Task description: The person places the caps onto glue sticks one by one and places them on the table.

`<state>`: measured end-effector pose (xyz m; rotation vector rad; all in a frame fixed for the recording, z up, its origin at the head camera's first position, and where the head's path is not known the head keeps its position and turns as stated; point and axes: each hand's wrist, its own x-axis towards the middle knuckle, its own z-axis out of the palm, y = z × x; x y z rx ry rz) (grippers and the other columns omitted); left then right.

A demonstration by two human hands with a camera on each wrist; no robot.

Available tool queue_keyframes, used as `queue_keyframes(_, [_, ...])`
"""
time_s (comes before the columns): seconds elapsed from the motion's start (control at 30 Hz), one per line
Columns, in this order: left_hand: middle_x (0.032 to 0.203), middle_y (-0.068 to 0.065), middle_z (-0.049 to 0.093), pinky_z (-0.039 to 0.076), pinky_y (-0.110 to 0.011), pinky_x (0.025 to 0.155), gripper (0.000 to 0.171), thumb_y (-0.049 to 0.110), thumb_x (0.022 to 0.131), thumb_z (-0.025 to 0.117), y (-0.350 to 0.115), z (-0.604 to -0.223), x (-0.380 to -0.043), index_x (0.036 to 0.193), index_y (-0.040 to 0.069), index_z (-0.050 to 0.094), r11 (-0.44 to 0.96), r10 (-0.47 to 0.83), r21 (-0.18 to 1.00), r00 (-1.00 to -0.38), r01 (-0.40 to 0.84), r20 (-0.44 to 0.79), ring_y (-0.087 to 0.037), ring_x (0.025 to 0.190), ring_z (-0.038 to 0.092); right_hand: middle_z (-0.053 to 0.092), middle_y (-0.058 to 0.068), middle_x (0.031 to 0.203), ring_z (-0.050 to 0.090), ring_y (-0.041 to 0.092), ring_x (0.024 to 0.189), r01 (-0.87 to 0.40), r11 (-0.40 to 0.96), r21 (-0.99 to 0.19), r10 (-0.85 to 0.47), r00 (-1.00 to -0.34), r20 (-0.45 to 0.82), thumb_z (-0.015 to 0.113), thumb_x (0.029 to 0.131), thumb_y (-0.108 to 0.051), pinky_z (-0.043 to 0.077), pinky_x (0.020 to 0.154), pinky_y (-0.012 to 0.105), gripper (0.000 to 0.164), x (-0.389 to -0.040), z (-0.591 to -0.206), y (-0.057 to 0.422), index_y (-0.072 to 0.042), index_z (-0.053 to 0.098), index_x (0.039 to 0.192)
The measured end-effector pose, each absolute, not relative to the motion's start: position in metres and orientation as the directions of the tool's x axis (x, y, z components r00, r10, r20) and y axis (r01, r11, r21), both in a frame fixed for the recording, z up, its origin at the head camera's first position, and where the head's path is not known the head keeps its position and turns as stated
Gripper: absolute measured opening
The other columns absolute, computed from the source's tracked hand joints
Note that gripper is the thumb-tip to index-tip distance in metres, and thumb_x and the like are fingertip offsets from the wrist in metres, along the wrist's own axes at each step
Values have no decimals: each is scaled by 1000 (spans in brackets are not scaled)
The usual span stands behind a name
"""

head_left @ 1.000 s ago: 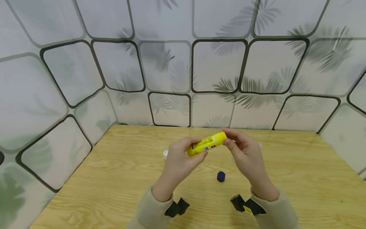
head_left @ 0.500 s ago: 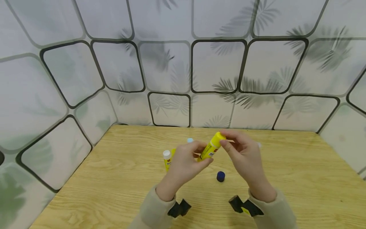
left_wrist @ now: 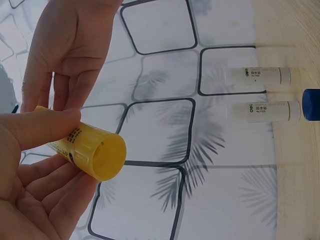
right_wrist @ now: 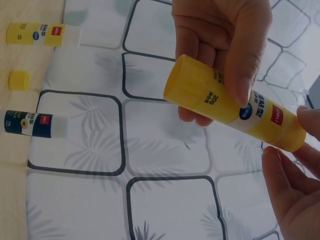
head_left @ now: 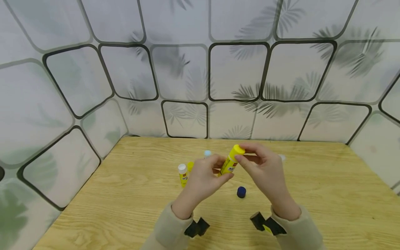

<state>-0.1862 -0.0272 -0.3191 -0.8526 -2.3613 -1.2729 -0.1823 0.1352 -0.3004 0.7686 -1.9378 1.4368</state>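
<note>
- Head view, leftmost on the wooden table (head_left: 118, 205): a white-capped glue stick (head_left: 183, 177) with a yellow body stands upright.
- Just beside it, a yellow cap (head_left: 190, 165), partly covered by the left hand (head_left: 201, 178).
- Next, a navy glue stick (right_wrist: 29, 123), seen well from the right wrist; from the head only its pale top shows past the left hand.
- That left hand curls round the lower body of the held glue stick (head_left: 229, 164), thumb on the near side.
- The held glue stick, yellow all over apart from its label, is up off the table between the hands, tilted with its top to the right.
- Below the gap between the hands, a dark blue cap (head_left: 241, 192) sits on the table.
- Right hand (head_left: 265, 170): thumb and fingers close together, pinching the stick's top end.
- Behind it, largely hidden from the head, one whitish stick (left_wrist: 267, 76) stands near a second whitish stick (left_wrist: 265, 111).
</note>
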Motion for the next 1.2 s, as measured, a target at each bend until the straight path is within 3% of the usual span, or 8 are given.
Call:
queue_keyframes(0.23, [87, -6, 65, 47, -16, 64, 27, 9, 73, 73, -27, -319, -187, 96, 2, 61, 438, 319, 650, -783, 621, 534, -11, 76, 62, 63, 7, 93, 60, 14, 82, -676, 372, -636, -92, -708, 700, 68, 74, 2, 49, 65, 21, 25, -184, -295, 134, 2, 63, 99])
queue_keyframes(0.6, [93, -5, 65, 48, -20, 67, 32, 13, 74, 72, -29, -321, -193, 102, 3, 62, 485, 314, 644, -805, 592, 504, -11, 81, 61, 61, 9, 94, 58, 15, 83, -669, 368, -646, -93, -718, 690, 65, 76, 3, 50, 62, 21, 25, -192, -298, 136, 4, 63, 101])
queue_keyframes(0.83, [104, -11, 62, 48, -24, 71, 38, 13, 76, 70, -32, -321, -195, 109, -1, 60, 589, 331, 585, -827, 557, 454, -16, 90, 60, 59, 11, 94, 57, 19, 84, -610, 395, -687, -25, -755, 656, 68, 79, -17, 50, 62, 24, 29, -213, -314, 145, 2, 63, 100])
queue_keyframes(1.0, [100, -8, 64, 49, -26, 70, 37, 18, 78, 69, -33, -321, -195, 110, 1, 61, 625, 331, 576, -847, 527, 416, -15, 88, 61, 59, 15, 94, 57, 25, 85, -517, 551, -655, -24, -795, 606, 66, 79, -9, 51, 65, 30, 26, -225, -320, 147, 6, 61, 100])
queue_keyframes(1.2, [95, -6, 65, 48, -21, 65, 33, 18, 78, 68, -33, -321, -195, 107, 3, 62, 637, 338, 566, -849, 524, 406, -13, 83, 62, 58, 17, 94, 57, 27, 86, -433, 623, -652, -30, -846, 533, 65, 78, -3, 51, 68, 32, 24, -238, -331, 150, 7, 60, 99])
